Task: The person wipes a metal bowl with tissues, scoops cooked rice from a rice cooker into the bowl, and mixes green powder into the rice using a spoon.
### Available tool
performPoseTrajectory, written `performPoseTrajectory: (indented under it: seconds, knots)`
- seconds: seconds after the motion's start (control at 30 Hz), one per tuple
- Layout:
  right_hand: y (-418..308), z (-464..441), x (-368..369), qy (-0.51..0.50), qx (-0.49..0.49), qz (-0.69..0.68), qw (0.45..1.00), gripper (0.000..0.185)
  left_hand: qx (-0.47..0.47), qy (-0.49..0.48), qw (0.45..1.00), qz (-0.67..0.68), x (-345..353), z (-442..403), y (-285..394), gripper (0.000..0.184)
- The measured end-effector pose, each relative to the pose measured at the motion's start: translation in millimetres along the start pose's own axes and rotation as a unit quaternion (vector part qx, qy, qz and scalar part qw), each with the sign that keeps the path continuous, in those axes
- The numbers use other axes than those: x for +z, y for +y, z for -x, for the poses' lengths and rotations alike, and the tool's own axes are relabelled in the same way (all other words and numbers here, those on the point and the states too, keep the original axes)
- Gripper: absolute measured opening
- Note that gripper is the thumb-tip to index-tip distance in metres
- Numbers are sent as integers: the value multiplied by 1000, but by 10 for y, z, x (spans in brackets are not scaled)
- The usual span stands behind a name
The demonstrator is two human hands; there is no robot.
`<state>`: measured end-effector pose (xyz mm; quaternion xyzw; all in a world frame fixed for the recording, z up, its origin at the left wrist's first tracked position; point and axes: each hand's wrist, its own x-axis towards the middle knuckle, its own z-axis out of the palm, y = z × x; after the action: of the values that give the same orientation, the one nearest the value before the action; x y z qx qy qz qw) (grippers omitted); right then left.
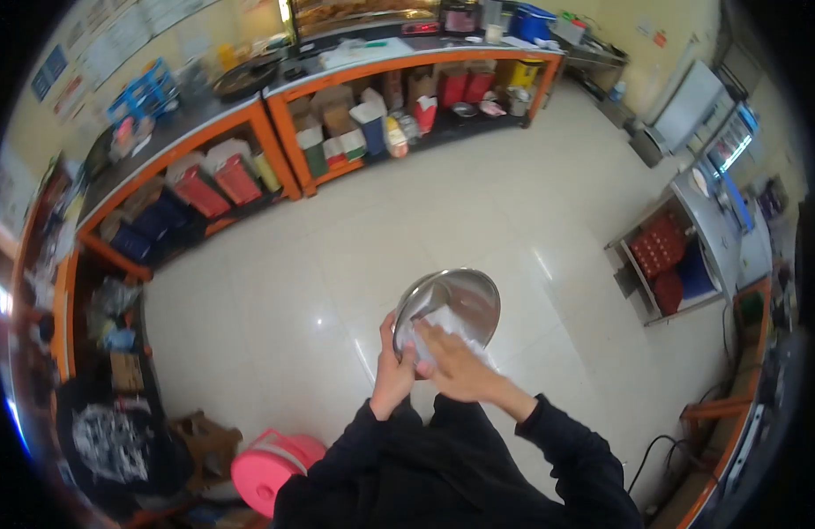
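Observation:
A shiny metal bowl (480,295) is held tilted in front of my body, its inside partly turned up toward me. My left hand (393,375) grips the bowl's left rim, with the thumb on the near side. Inside the bowl lies a crumpled white cloth or tissue (444,317); I cannot tell which. My right hand (460,363) reaches over the near rim and holds this white cloth against the inner wall, its fingers partly bent over it. The bowl's underside and the fingers beneath it are hidden.
Orange-framed counters (407,51) with boxes on their shelves run along the back and left. A pink lidded bucket (271,472) stands at my lower left, near a black bag-lined bin (116,445). On the right stands a white cabinet (707,220); a black cable (659,441) lies below it.

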<state>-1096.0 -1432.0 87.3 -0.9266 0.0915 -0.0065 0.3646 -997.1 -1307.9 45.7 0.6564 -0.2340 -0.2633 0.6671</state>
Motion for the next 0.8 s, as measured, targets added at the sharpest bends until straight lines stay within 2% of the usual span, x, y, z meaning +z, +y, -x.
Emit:
performPoseTrajectory:
  seconds: [0.03, 0.13, 0.23, 0.3, 0.4, 0.43, 0.53, 0.57, 0.63, 0.73, 0.8]
  knots:
    - [136, -99, 122, 24, -1, 19, 1000, 73, 43, -13, 999, -2, 74, -241, -160, 60]
    - [568, -435, 119, 63, 0, 31, 998, 79, -51, -60, 996, 32, 287, -855, 88, 57]
    - [984, -763, -114, 87, -53, 85, 991, 77, -36, -100, 993, -42, 437, -1514, 116, 60]
    - [1249, -1031, -445, 67, -71, 107, 989, 76, -28, -121, 991, -57, 537, -1984, 228, 64]
    - [1893, -1431, -903, 59, -137, 168, 974, 73, 104, -179, 963, -173, 648, -2865, -76, 66]
    - [2164, -1554, -1059, 60, -164, 194, 965, 72, 176, -168, 945, -219, 750, -3130, 10, 66]
    - [2944, -1875, -1536, 120, -215, 313, 917, 65, -76, -281, 911, -293, 1043, -3879, 641, 68]
    - [3034, -1987, -1726, 140, -210, 328, 911, 61, -22, -285, 912, -295, 1141, -4150, 644, 69]
    - [3127, -2302, -2131, 180, -207, 363, 891, 54, 95, -284, 908, -294, 1320, -4711, 617, 71]
    - [3183, -2776, -2526, 226, -130, 353, 899, 48, 120, -122, 962, -213, 1692, -5206, 745, 70]
    - [3206, -3086, -2765, 252, -98, 311, 911, 46, 155, -56, 972, -170, 2003, -5345, 675, 60]
